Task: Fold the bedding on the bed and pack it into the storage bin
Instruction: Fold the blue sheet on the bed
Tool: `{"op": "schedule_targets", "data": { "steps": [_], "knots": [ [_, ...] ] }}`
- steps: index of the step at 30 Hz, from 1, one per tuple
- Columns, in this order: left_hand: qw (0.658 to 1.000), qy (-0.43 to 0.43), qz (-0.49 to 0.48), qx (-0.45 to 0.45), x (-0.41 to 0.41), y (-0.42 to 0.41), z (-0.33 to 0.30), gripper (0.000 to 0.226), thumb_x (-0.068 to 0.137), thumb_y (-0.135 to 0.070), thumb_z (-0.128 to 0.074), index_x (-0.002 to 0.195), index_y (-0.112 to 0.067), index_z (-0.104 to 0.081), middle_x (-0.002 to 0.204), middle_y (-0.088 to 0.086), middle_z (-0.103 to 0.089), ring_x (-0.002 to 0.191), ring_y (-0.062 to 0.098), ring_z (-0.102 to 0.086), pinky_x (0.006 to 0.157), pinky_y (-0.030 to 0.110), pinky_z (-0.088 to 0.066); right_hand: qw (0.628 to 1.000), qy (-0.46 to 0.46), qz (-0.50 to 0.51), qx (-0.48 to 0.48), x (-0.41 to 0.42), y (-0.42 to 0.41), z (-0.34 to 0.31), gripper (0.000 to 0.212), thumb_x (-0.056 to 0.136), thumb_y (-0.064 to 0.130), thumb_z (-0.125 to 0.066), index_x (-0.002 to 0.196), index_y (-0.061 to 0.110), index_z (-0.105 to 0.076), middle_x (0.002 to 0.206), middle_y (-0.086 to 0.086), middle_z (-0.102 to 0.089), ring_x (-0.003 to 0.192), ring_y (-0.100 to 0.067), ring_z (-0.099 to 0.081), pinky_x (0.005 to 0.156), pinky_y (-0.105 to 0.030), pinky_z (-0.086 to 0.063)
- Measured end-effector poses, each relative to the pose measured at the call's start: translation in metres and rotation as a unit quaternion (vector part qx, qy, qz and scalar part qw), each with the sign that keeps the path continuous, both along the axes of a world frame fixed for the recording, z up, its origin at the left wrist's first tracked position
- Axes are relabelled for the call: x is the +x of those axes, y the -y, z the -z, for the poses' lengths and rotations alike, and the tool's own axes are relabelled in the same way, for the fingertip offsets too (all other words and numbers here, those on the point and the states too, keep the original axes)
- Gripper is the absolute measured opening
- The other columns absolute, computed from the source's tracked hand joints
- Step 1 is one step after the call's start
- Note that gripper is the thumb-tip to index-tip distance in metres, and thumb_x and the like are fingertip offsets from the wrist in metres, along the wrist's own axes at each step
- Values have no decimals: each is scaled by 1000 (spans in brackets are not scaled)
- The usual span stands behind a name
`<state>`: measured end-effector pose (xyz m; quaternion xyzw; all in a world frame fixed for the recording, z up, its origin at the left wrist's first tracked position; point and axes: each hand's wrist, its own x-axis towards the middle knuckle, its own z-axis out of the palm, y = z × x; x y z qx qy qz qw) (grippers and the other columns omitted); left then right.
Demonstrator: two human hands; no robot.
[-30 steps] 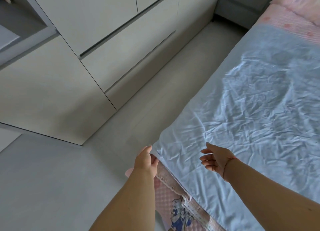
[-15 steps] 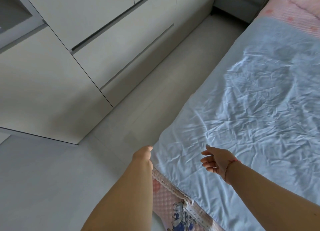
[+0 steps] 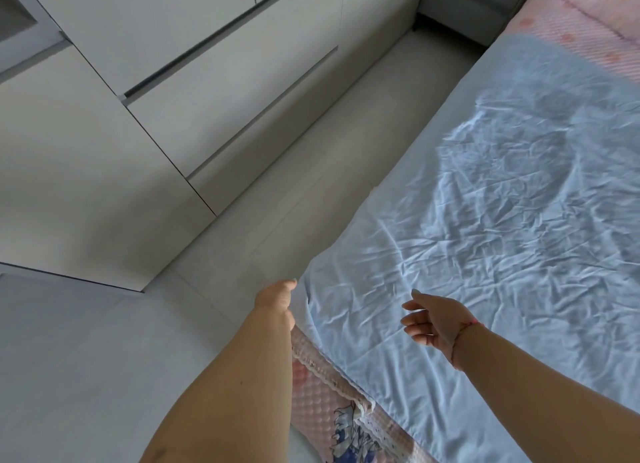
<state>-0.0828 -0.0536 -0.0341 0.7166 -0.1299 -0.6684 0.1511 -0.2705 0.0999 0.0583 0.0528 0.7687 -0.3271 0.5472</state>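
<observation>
Two hands at the bed's near corner. Left hand (image 3: 277,294) curls at the blue sheet (image 3: 485,220) corner, grip hidden from view; right hand (image 3: 433,320) hovers above the sheet, fingers (image 3: 410,320) loosely spread, empty. Best: pinch both corners firmly, lift evenly.

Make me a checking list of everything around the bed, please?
Surface: bed with pink patterned cover.
Job's things: light blue sheet spread flat and wrinkled; storage bin not seen.
Clutter: pink bedding at the far end.
Hands: left hand at the sheet's near corner, grip hidden; right hand open above the sheet, red string on its wrist.
Cables: nothing seen.
Surroundings: white drawers, pale floor.
</observation>
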Motion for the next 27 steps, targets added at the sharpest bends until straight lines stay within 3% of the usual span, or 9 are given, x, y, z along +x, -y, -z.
{"op": "schedule_targets", "data": {
  "steps": [2,6,8,10,14,18,22,25,27],
  "knots": [
    [1000,17,-8,-14,2,4,3,49,88,-11,-67,133,1,-50,137,11,-53,126,27,-50,103,31,-39,1000,1,1,3,-1,-5,4,29,97,28,-51,87,4,-62,71,-14,-62,62,-23,-55,60,-31,-44],
    [986,20,18,-163,-4,7,-20,26,88,7,-60,113,3,-65,96,5,-70,78,14,-60,61,6,-47,1000,0,16,6,-2,-13,7,28,97,28,-51,87,5,-61,70,-13,-62,61,-22,-54,58,-30,-43],
    [979,-61,6,-193,-17,1,-39,22,83,15,-60,97,1,-69,74,-1,-72,75,19,-60,71,20,-51,1000,-4,26,-2,-2,-12,3,27,97,27,-50,87,5,-61,69,-13,-62,60,-22,-54,58,-30,-43],
    [969,-148,20,-196,-34,-13,-59,29,79,18,-62,94,-6,-67,72,2,-70,78,23,-59,81,31,-49,999,-7,36,-19,-3,-7,-6,28,98,27,-49,85,5,-61,68,-12,-61,59,-21,-54,58,-29,-43],
    [939,-279,84,-183,-59,-44,-91,86,70,17,-69,142,-14,-33,98,13,-67,87,22,-64,82,33,-52,996,-16,47,-76,-6,8,-27,29,98,28,-48,82,8,-61,65,-10,-61,57,-20,-54,56,-27,-43],
    [899,-343,205,-178,-70,-60,-113,67,68,3,-69,131,-11,-53,101,9,-68,99,22,-63,89,33,-51,988,-41,32,-146,-10,22,-53,27,99,33,-43,92,13,-60,72,-7,-58,62,-18,-54,58,-27,-43],
    [898,-310,264,-166,-81,-75,-127,35,89,-6,-58,123,-9,-62,114,13,-69,108,26,-64,94,39,-49,978,-23,-7,-209,-5,25,-70,41,100,43,-33,102,18,-66,92,-10,-66,81,-20,-60,73,-32,-49],
    [947,-189,216,-143,-90,-75,-133,29,86,-28,-60,111,-13,-67,112,14,-69,102,28,-66,85,40,-55,974,8,9,-228,2,20,-74,60,100,49,-27,92,11,-72,80,-11,-63,73,-19,-58,83,-34,-52],
    [956,-134,206,-161,-93,-74,-137,34,81,-47,-64,99,-18,-69,101,11,-72,96,26,-68,87,43,-54,967,28,27,-253,6,15,-76,67,100,50,-25,95,2,-72,69,-10,-58,66,-18,-56,86,-36,-52]
  ]
}}
